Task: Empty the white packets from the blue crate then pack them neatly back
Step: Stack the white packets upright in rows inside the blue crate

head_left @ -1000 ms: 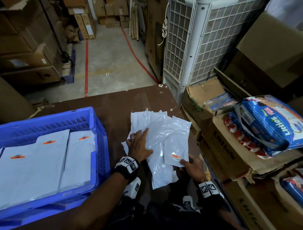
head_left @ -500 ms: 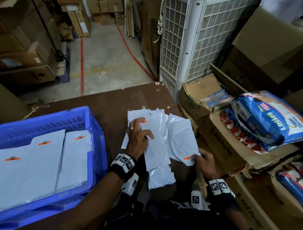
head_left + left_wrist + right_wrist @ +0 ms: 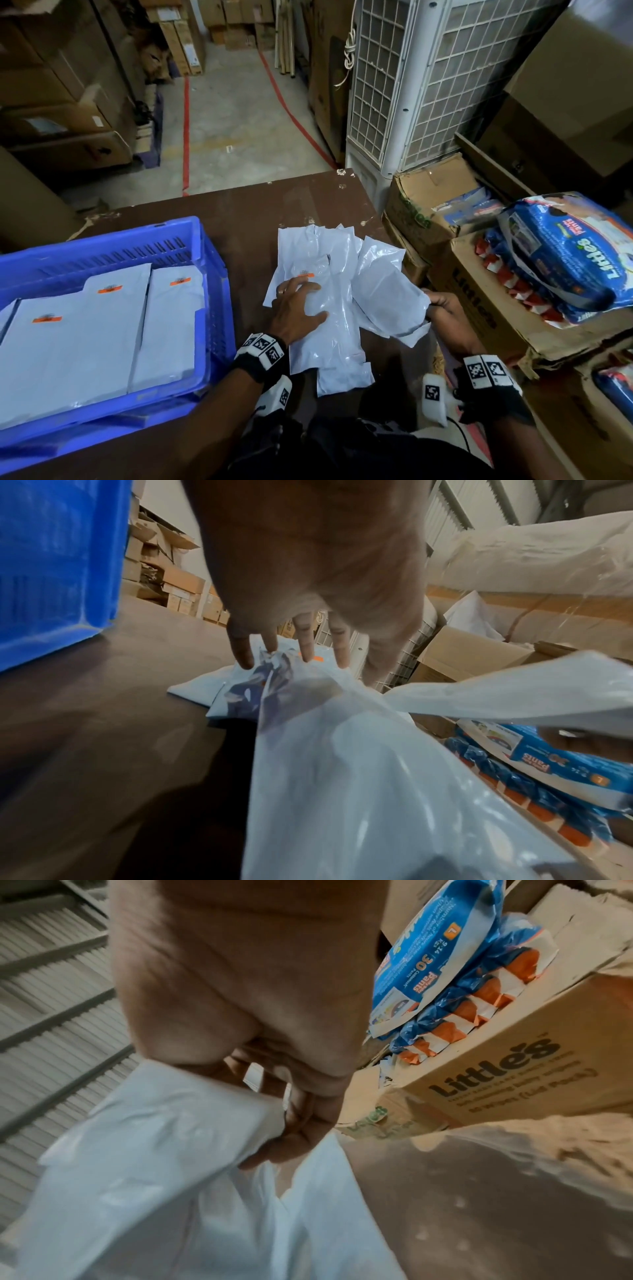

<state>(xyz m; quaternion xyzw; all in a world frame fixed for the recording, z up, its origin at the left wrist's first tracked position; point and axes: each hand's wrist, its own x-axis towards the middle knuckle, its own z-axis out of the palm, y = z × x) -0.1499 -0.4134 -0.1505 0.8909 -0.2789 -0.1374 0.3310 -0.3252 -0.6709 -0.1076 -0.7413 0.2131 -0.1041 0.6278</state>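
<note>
Left hand (image 3: 297, 313): laid flat, fingers straight, on the white packets (image 3: 329, 301).
Right hand (image 3: 445, 308): one packet (image 3: 387, 298) is pinched.
Carton (image 3: 479, 308): printed "Little's".

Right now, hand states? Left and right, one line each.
Left hand: open, fingers straight, pressing flat on the pile of white packets on the table.
Right hand: closed, pinching the edge of one loose packet.
</note>
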